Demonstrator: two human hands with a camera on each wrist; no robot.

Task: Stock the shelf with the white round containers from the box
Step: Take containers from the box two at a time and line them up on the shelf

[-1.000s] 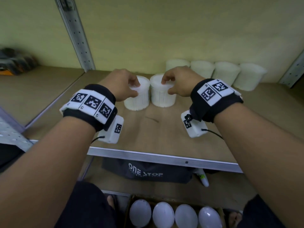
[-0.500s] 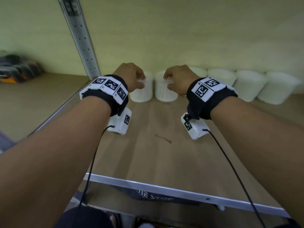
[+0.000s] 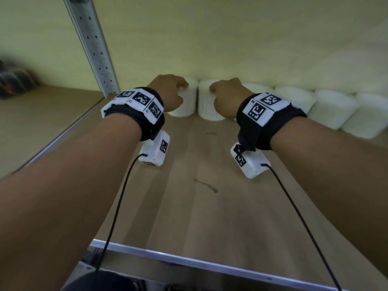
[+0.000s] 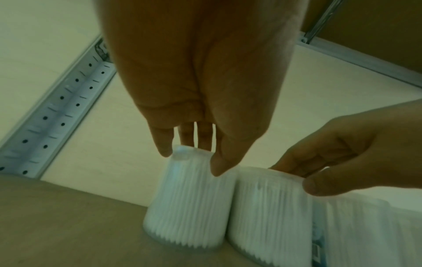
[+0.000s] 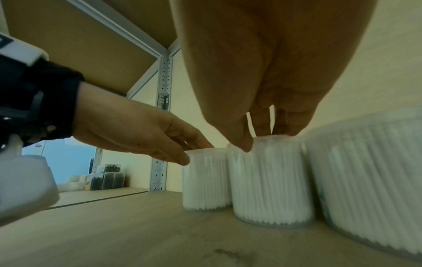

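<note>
Six white round containers stand in one row along the back wall of the shelf (image 3: 210, 206): two at the left end under the hands, four further right (image 3: 333, 108) (the nearest of these partly hidden by the right wrist). A perforated metal upright (image 3: 92, 45) rises left of the row; dark items (image 3: 14, 80) sit on the neighbouring shelf. The left hand (image 3: 168, 92) pinches the rim of the end container (image 3: 186, 106) from above, fingers curled down. The right hand (image 3: 227, 95) pinches the second container (image 3: 206, 106) likewise. Both containers rest upright, just beside each other.
</note>
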